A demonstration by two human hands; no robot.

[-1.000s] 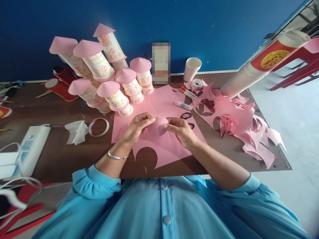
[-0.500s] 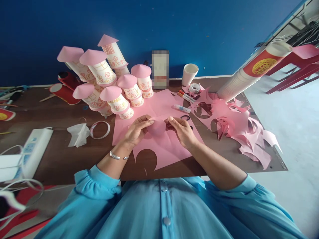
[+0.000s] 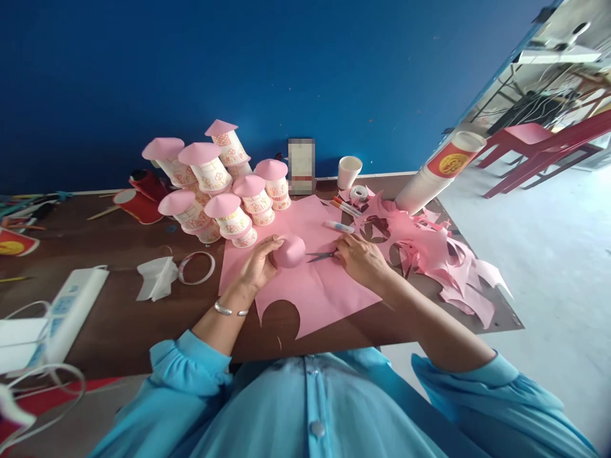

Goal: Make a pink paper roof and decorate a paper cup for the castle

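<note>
The person wears a light blue shirt (image 3: 315,407) with a row of round buttons down the front. Its long sleeves gather into ruffled cuffs, pushed up the forearms. A thin silver bangle (image 3: 229,311) circles the left wrist.

A deep blue wall (image 3: 267,70) fills the upper half of the frame, with a pale skirting strip along its foot; below it a dark brown wooden table (image 3: 114,318) spans the middle of the frame; at the right lies a smooth light grey floor (image 3: 548,254), brightly lit; in the upper right corner stand red benches (image 3: 539,143), with tangled cables (image 3: 544,95) above them.
</note>
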